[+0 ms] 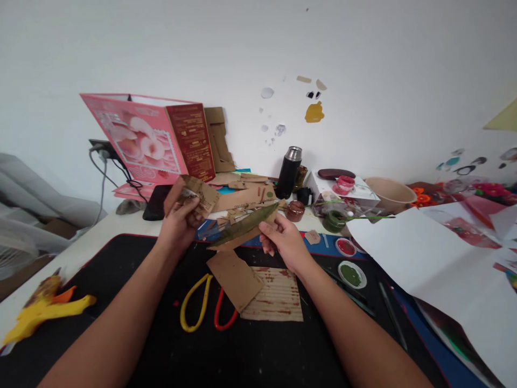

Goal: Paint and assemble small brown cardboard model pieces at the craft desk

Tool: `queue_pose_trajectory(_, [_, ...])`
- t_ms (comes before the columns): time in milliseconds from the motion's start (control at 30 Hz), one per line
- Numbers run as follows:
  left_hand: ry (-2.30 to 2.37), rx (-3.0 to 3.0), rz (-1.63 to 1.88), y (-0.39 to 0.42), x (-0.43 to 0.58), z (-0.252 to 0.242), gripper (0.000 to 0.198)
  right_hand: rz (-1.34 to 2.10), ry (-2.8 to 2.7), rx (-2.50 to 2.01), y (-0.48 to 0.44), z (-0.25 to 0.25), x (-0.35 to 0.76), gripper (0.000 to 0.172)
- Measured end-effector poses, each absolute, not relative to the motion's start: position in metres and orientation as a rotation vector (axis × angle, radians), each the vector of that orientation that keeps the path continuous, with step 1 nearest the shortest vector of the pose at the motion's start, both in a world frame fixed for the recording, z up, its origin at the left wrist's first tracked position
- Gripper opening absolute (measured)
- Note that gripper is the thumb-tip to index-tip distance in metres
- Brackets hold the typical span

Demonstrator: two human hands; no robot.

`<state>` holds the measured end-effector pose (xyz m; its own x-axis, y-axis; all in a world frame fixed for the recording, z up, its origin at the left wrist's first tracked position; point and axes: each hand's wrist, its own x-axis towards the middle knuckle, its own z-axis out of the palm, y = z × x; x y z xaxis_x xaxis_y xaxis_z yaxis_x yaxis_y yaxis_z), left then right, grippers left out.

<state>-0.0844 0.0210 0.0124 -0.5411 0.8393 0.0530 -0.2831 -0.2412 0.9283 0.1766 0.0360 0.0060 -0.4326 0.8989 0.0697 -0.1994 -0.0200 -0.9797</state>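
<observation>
Inspection, head view. Landmark: the black mat (121,280).

Grip: I have the left hand (180,221) above the mat's far edge, closed around a folded cardboard scrap (198,195), thumb on its front. The right hand (283,240), also above the far edge, pinches one end of a long green leaf (239,229). The leaf runs slantwise between the two hands, clear of the mat. Both holds look firm.

Handling, in my judgement: the leaf is thin and held at one end only, so it may sag or twist. A pinch nearer its middle would steady it. The scrap should be held loosely enough not to crease further.

Surroundings:
- On the mat's centre, below the hands: a cardboard piece (234,277) overlapping a corrugated sheet (278,296), with scissors (205,307) beside them.
- At the mat's right edge: a green paint lid (351,274), a red paint lid (346,247) and brushes.
- Beyond the far edge: a flask (290,171), a brown jar (295,210) and loose cardboard.
- Off the mat's left: a yellow glue gun (44,310).

Obstructions: the scissors and the wet paint lids lie close under the forearms. A white sheet (424,258) covers the mat's right side.
</observation>
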Motion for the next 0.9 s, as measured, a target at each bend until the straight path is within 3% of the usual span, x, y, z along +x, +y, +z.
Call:
queue_pose_trajectory(567, [1.6,1.05,1.701,0.028,-0.099,-0.014,0.041,1.544,-1.199,-0.821,0.04,0.013,0.18,0.05])
queue_pose_trajectory(900, [1.89,1.232,1.545,0.03,-0.099,-0.019,0.031,1.61,-1.037,-0.816,0.043,0.017,0.183,0.06])
